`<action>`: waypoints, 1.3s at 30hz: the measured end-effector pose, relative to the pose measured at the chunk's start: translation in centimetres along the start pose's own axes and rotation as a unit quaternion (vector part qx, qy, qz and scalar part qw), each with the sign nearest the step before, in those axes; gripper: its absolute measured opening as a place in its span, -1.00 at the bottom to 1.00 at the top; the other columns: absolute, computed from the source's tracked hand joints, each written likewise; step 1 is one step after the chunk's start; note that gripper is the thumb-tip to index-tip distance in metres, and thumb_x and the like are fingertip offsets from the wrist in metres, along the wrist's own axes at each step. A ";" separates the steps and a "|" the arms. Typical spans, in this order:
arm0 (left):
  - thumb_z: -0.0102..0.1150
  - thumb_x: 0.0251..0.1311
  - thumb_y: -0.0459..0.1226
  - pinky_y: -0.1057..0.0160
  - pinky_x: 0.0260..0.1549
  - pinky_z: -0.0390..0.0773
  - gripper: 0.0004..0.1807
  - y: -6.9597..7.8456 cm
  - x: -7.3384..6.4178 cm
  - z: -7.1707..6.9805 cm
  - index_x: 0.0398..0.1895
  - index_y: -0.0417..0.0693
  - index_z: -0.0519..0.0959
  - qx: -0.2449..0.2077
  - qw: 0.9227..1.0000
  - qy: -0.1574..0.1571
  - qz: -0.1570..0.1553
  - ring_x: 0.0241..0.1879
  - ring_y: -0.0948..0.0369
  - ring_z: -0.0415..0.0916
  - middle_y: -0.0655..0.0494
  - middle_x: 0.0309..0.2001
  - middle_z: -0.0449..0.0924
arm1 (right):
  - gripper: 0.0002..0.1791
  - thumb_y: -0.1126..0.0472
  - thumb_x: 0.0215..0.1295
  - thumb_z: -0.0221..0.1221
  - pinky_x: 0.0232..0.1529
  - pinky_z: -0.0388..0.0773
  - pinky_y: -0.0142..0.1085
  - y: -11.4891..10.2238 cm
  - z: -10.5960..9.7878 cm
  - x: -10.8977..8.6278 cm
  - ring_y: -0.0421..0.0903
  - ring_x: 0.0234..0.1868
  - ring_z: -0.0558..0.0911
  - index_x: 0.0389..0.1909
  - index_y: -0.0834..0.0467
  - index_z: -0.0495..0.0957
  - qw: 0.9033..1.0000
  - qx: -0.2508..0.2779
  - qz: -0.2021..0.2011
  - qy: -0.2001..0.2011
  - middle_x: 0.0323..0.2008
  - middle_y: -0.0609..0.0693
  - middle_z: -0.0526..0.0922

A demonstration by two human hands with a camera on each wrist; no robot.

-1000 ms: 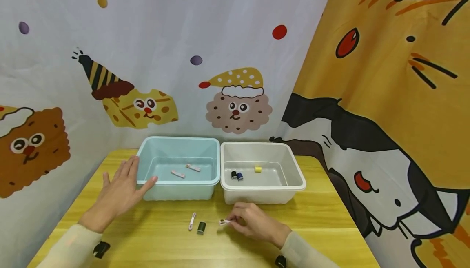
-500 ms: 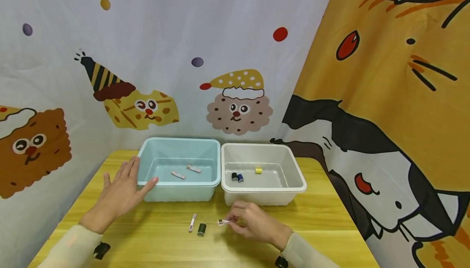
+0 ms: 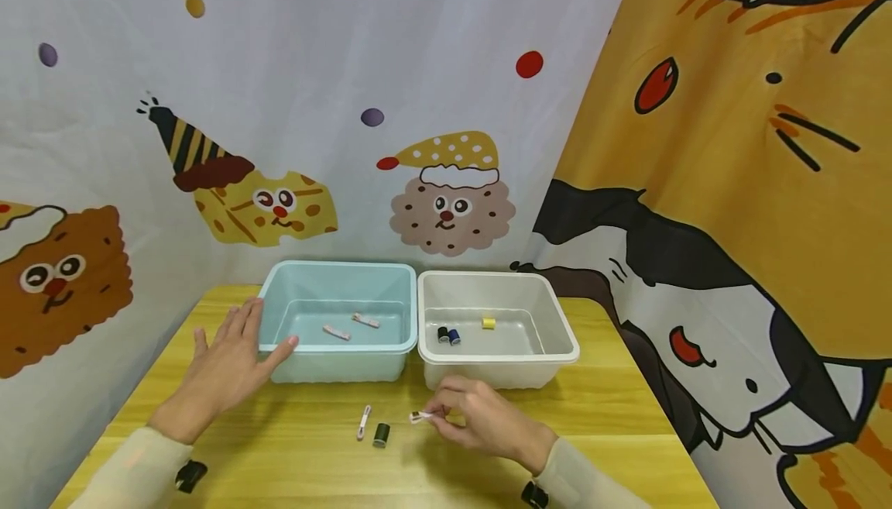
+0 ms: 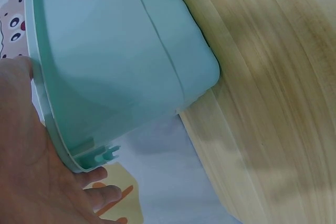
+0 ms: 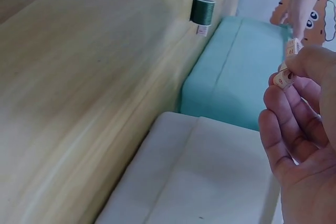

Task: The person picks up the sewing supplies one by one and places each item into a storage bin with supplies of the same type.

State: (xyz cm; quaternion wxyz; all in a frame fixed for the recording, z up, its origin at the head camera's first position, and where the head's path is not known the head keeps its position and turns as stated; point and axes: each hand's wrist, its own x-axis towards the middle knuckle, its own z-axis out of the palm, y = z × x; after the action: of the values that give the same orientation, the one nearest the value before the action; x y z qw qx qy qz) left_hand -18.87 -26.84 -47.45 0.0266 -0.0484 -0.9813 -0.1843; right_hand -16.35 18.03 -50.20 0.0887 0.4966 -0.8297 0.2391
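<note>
My right hand (image 3: 488,424) pinches a small folded tape measure (image 3: 420,417) between thumb and fingers above the table, in front of the white bin (image 3: 488,373). Printed numbers show on the tape in the right wrist view. My left hand (image 3: 226,366) rests at the left front corner of the light blue bin (image 3: 337,367), its fingers extended along the side and its thumb on the rim. On the table lie another folded tape measure (image 3: 364,422) and a dark green thread spool (image 3: 381,435), both left of my right hand.
Inside the blue bin lie two folded tapes, a front one (image 3: 337,332) and a rear one (image 3: 365,321). The white bin holds a black spool (image 3: 443,335), a blue spool (image 3: 454,336) and a yellow spool (image 3: 488,324). A printed curtain (image 3: 446,67) hangs behind the table.
My right hand has lifted the pinched tape measure slightly and shifted it a little to the left. The left hand stays at the blue bin.
</note>
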 end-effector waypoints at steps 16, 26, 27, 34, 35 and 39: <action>-0.10 0.68 0.52 -0.97 0.49 -0.20 0.33 -0.2 0.2 -0.2 0.92 -0.40 -0.16 0.006 1.000 0.001 0.001 0.80 -0.60 -0.07 -0.54 0.88 -0.09 | -0.87 0.29 0.50 0.54 0.03 0.73 -0.63 -1.5 -1.9 1.9 -0.33 -0.11 0.78 -0.03 0.08 0.87 0.999 -0.018 -0.029 0.030 -0.10 -0.14 0.83; -0.11 0.67 0.55 -0.96 0.50 -0.22 0.35 -0.3 0.2 0.0 0.91 -0.41 -0.17 0.004 1.000 -0.009 -0.006 0.80 -0.61 -0.09 -0.54 0.87 -0.10 | -0.84 0.29 0.45 0.60 0.14 0.70 -0.66 -1.9 -3.2 3.2 -0.27 -0.04 0.83 -0.06 0.06 0.85 0.997 -0.024 -0.036 0.056 -0.06 -0.14 0.86; -0.11 0.66 0.55 -0.96 0.50 -0.22 0.35 -0.3 0.2 0.0 0.92 -0.41 -0.17 0.004 1.000 -0.009 -0.006 0.80 -0.61 -0.09 -0.54 0.87 -0.10 | -0.83 0.28 0.44 0.61 0.14 0.69 -0.67 -1.9 -3.4 3.4 -0.27 -0.04 0.83 -0.06 0.06 0.85 0.997 -0.029 -0.042 0.060 -0.06 -0.14 0.86; -0.10 0.66 0.55 -0.96 0.50 -0.22 0.35 -0.4 0.3 0.1 0.92 -0.39 -0.16 0.005 1.000 -0.004 -0.006 0.80 -0.62 -0.10 -0.52 0.88 -0.09 | -0.82 0.28 0.42 0.62 0.07 0.69 -0.68 -1.5 -4.3 4.4 -0.30 -0.08 0.80 -0.07 0.09 0.85 0.995 -0.044 -0.059 0.073 -0.08 -0.12 0.86; -0.10 0.66 0.55 -0.96 0.50 -0.23 0.35 -0.4 0.3 0.1 0.92 -0.39 -0.16 0.005 1.000 -0.003 -0.005 0.80 -0.63 -0.10 -0.52 0.88 -0.09 | -0.83 0.28 0.42 0.62 0.04 0.69 -0.69 -1.5 -4.4 4.5 -0.30 -0.10 0.80 -0.06 0.09 0.85 0.995 -0.045 -0.059 0.074 -0.08 -0.12 0.85; -0.10 0.66 0.55 -0.95 0.50 -0.22 0.34 -0.2 0.2 0.1 0.92 -0.40 -0.16 0.004 1.000 -0.004 -0.006 0.80 -0.62 -0.09 -0.52 0.88 -0.09 | -0.83 0.31 0.43 0.61 -0.04 0.68 -0.68 -1.2 -4.9 5.1 -0.31 -0.15 0.78 -0.05 0.10 0.86 0.994 -0.046 -0.066 0.079 -0.08 -0.10 0.85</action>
State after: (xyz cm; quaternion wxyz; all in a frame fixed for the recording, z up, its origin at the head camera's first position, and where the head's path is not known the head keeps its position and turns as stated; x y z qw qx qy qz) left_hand -19.13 -27.03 -47.57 0.0221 -0.0431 -0.9824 -0.1802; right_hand -18.26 15.94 -43.61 0.1926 0.5251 -0.7956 0.2327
